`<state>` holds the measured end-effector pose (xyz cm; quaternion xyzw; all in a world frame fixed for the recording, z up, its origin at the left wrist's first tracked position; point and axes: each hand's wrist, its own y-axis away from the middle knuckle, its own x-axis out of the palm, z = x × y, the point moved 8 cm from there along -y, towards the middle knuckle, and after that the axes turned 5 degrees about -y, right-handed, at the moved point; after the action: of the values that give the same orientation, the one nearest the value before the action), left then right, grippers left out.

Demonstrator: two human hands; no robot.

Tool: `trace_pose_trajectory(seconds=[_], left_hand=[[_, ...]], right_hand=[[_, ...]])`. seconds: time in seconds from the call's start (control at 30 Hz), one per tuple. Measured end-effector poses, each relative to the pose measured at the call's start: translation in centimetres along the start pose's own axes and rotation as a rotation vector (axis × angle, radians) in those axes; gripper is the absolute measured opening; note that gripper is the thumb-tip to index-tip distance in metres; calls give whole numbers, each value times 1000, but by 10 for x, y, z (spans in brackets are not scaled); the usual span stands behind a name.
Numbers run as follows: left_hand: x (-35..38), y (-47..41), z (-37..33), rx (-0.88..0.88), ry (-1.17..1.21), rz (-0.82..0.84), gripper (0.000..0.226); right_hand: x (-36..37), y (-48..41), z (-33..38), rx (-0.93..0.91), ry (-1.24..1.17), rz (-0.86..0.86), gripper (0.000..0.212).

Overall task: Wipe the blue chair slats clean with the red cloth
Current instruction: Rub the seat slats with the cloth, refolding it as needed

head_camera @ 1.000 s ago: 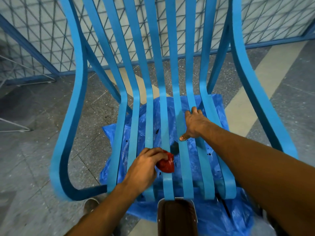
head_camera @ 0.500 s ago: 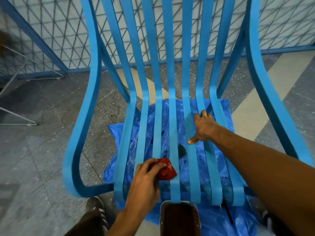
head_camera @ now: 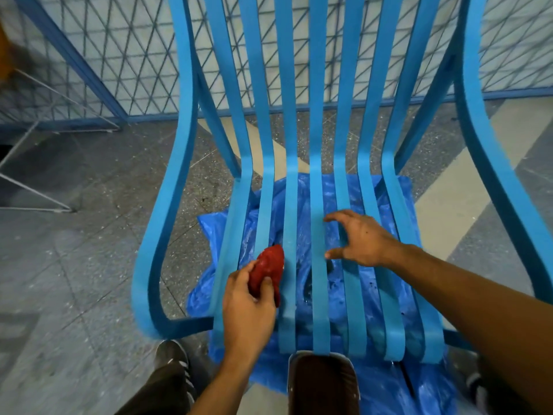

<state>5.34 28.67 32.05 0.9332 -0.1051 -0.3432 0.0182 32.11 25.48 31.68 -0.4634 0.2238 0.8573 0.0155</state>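
A blue chair (head_camera: 318, 187) with several long curved slats fills the view, its seat slats running toward me. My left hand (head_camera: 248, 307) grips a bunched red cloth (head_camera: 267, 269) and presses it on a seat slat left of centre. Over the slats right of centre, my right hand (head_camera: 359, 238) hovers with fingers spread and nothing in it, no longer gripping a slat.
A crumpled blue plastic sheet (head_camera: 398, 384) lies on the speckled floor under the seat. A dark brown container (head_camera: 323, 381) stands at the seat's front edge. My shoe (head_camera: 172, 359) is at lower left. A mesh fence (head_camera: 125, 55) runs behind the chair.
My right hand has let go of the slat and opened its fingers. My left hand has shifted the red cloth left and farther up the seat slats.
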Motion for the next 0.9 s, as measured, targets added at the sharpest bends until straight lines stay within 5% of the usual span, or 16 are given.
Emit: trace_pose_trajectory(seconds=[0.23,0.53,0.9], left_hand=[[25,33,-17,309,-351,134,44],[6,-18,-24,134,-138,125,35],[36,52,-43,655,-548,421,32]], right_hand=[[18,-8,1,53,98,152,115],[25,-14,8,140,83,188,106],[23,-15,16,191,66,196,104]])
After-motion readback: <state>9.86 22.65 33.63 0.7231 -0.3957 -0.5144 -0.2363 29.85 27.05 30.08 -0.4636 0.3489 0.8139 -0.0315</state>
